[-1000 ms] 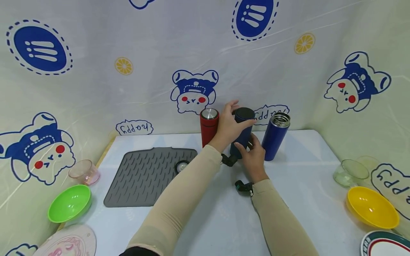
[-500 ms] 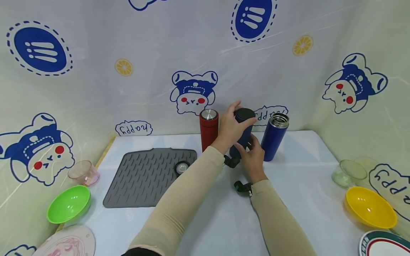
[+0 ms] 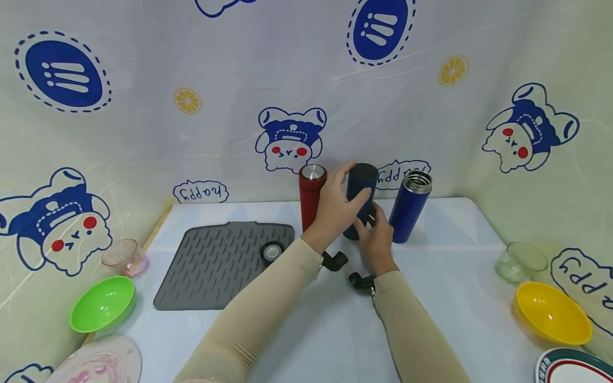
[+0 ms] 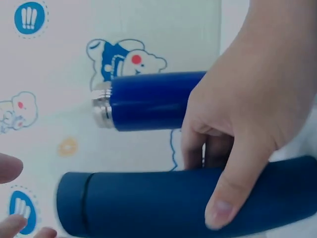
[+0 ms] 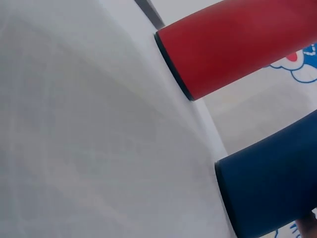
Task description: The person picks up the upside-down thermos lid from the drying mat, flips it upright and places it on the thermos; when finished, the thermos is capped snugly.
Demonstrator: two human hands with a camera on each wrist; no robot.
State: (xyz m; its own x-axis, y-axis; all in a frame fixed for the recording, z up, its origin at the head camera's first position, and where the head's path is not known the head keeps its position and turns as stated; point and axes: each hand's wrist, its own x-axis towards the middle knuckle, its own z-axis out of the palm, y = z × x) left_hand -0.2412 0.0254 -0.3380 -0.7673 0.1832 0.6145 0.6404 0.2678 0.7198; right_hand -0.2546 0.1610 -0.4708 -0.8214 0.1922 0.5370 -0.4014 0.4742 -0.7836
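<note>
A printed backdrop (image 3: 230,143) is hung behind the capped navy flask (image 3: 362,186). The white table (image 3: 330,330) is extended in front of the navy flask, which is located toward the far edge. A grey ridged mat (image 3: 210,271) is laid to the left of the navy flask. A yellow bowl (image 3: 553,313) is set well to its right, a green bowl (image 3: 102,304) well to its left. A steel-topped red flask (image 3: 312,197) is stood near it on the left, an uncapped blue flask (image 3: 409,210) near it on the right. Its lower body is gripped by the right hand (image 3: 378,243), thumb across one side. The left hand (image 3: 332,205) is positioned beside its upper part, thumb and fingers spread; whether contact is made cannot be told. A round, black-rimmed lid (image 3: 272,251) is placed left of the navy flask.
</note>
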